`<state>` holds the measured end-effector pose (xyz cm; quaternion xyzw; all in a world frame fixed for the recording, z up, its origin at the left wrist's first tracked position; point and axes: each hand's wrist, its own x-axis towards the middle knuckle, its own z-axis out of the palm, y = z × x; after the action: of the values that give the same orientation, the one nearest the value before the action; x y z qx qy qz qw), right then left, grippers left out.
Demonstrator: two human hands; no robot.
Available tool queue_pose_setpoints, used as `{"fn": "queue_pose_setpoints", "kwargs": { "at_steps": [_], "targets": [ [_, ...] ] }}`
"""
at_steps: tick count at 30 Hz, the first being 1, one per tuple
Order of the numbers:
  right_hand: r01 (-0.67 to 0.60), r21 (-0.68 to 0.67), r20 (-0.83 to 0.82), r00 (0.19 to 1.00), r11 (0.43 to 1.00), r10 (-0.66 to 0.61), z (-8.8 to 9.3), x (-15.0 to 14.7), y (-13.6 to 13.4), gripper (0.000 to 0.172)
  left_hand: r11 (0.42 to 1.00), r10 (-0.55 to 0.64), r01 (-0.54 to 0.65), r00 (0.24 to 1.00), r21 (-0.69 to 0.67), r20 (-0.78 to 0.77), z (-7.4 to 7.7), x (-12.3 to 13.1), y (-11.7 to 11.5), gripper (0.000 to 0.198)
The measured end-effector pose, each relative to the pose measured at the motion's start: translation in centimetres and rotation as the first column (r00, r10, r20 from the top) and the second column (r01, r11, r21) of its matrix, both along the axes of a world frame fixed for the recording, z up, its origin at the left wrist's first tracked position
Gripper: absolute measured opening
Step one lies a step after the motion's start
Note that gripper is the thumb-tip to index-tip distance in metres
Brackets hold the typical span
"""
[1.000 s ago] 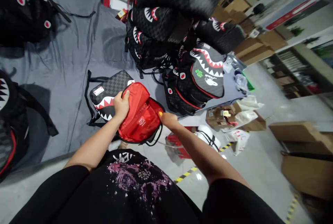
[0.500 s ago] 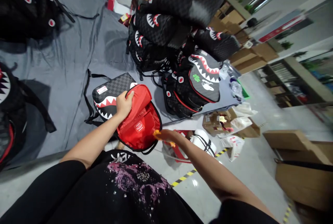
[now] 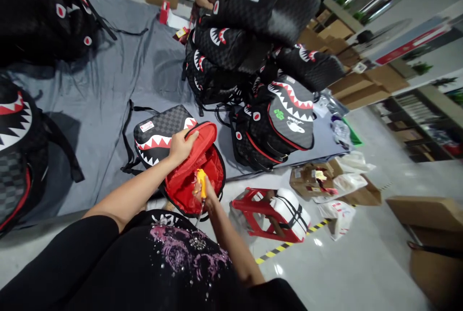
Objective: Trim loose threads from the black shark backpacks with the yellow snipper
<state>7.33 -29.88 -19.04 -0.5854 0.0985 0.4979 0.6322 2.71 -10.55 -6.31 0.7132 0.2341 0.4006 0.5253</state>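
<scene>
A grey-and-black checkered backpack (image 3: 164,125) with a printed shark mouth lies unzipped at the table's near edge, its red lining (image 3: 184,188) showing. My left hand (image 3: 182,148) is closed on the edge of its opened red-lined flap (image 3: 202,144), holding it up. Over the open compartment, my right hand (image 3: 202,191) is closed around a yellow-orange handled tool (image 3: 201,181). A thin metal part of that tool points down toward my shirt; its exact kind is unclear.
More shark-print backpacks are piled ahead (image 3: 235,50), beside them (image 3: 291,113) and at left (image 3: 21,128) on the grey-covered table (image 3: 97,108). A red stool (image 3: 253,212) with a white cushion stands right, near cardboard boxes (image 3: 307,178). Another person (image 3: 204,0) stands across the table.
My right hand has moved left with the yellow-orange tool, from the compartment's right edge to over it. My left hand still grips the flap, now more folded. The view has shifted slightly.
</scene>
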Motion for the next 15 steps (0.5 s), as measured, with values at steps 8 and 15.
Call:
{"fn": "queue_pose_setpoints", "kwargs": {
  "at_steps": [8, 15],
  "targets": [
    [-0.007, 0.144, -0.121, 0.992, 0.990, 0.025, -0.8, -1.1, -2.3, 0.059, 0.994, -0.088, 0.088, 0.996, 0.064, -0.011, 1.1, 0.9, 0.9, 0.039],
    [0.047, 0.174, -0.089, 0.996, 0.984, -0.032, -0.6, -1.1, -1.8, 0.053, 0.991, -0.108, 0.108, 0.994, 0.075, -0.009, 1.6, 1.2, 0.9, 0.037]
  ]
}}
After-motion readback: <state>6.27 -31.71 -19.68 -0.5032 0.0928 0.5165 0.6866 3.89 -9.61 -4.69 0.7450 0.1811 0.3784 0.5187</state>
